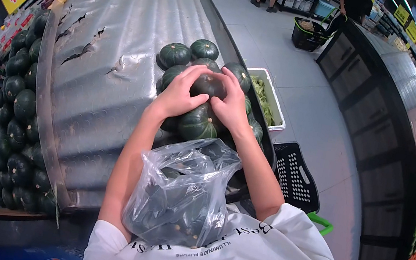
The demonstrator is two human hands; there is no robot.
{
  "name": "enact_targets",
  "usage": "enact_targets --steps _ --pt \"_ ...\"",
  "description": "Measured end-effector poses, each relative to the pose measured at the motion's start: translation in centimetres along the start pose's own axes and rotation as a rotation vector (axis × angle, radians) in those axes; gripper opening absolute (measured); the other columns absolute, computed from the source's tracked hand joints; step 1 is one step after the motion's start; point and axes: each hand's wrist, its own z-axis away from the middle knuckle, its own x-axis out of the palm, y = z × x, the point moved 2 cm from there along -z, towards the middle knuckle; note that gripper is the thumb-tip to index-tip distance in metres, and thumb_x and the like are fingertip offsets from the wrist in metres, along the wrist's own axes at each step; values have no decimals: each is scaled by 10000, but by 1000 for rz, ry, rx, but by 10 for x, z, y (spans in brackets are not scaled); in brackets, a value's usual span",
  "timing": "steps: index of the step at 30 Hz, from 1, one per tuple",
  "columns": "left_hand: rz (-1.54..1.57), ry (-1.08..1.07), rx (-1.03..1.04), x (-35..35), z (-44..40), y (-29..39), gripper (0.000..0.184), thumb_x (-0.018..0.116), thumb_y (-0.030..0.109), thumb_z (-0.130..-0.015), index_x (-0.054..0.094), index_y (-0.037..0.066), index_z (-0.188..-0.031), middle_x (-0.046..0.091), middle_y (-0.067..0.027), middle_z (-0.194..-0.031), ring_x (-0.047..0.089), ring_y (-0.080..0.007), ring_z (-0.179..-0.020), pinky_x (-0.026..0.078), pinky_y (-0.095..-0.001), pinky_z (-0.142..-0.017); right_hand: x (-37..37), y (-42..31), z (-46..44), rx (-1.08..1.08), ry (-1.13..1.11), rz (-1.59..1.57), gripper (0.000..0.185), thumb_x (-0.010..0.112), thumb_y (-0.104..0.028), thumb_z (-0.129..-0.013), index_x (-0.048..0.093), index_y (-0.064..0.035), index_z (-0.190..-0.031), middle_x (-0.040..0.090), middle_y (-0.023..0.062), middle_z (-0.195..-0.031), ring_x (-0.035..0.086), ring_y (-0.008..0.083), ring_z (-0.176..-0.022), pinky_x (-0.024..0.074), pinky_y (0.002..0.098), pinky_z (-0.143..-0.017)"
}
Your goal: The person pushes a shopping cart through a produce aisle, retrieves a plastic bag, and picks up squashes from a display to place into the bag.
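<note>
Beyond me, the left hand [180,94] and right hand [231,104] close round a pumpkin [209,86] at twelve o'clock from the bag [180,199], palms flanking it, likely because one hand spans too little of its roundness.

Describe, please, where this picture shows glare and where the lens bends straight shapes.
Head view: pale glare streaks the sheet and glints on the bag; head view: the cabinet at right has curved edges, and the corners go black.
</note>
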Motion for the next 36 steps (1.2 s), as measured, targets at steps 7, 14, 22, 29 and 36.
enact_targets --steps 7,14,22,29,36 --pt "-9 122 -16 -4 1 1 416 684 131 -750 558 27 -1132 538 -170 -1237 496 -330 -1182 395 -391 -998 0 5 -5 19 31 -107 468 537 -29 -679 580 -10 -1144 496 214 -1306 394 353 -1295 341 399 -1056" --pt "555 412 72 -66 30 35 326 583 27 -828 538 -10 -1149 548 -174 -1231 551 -243 -1129 408 -357 -1001 -26 -33 -3 -8 91 -419 494 485 39 -717 540 3 -1207 491 156 -1317 472 244 -1233 414 321 -973" --pt "500 217 96 -100 123 106 441 626 181 -800 528 -36 -1172 551 -213 -1219 569 -278 -1108 424 -398 -975 -43 -122 47 -115 -692 -236 305 569 21 -737 628 13 -1036 664 115 -938 655 176 -870 512 296 -778" --pt "26 -131 -133 -43 164 144 671 741 352 -655 546 -27 -1173 611 -193 -1071 571 -316 -1081 303 -466 -1065 -16 -115 85 -291 -974 -134 194 648 -23 -770 662 -12 -963 662 124 -807 655 251 -721 504 331 -640" --pt "358 -36 -54 -50 175 158 286 792 195 -650 636 23 -817 509 -30 -575 484 -177 -498 365 -280 -475 -32 -126 81 -144 -910 -91 166 610 -37 -827 662 -12 -982 654 99 -720 626 154 -588 490 266 -526"
